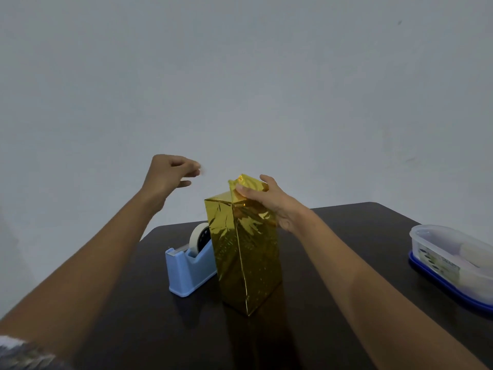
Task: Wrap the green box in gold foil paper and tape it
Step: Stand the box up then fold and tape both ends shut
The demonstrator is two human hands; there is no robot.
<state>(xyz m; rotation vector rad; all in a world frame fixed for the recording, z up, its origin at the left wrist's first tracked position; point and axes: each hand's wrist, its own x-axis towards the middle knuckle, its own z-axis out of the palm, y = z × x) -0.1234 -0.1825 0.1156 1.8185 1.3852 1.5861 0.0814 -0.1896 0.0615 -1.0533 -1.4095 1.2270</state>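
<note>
Your right grip [269,202] pinches the gold foil paper [248,252] at its top fold, while up-left of it your left grip [170,172] pinches a pale scrap [204,171].

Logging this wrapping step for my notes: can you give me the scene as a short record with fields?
box: wrapped box, upright on the dark table, fully covered in gold foil
right hand: pinches the foil fold at the box's top
left hand: raised, apart from the box, pinches a small pale tape piece, blurred
dispenser: blue tape dispenser, left of the box
other: clear container at the right edge
</note>
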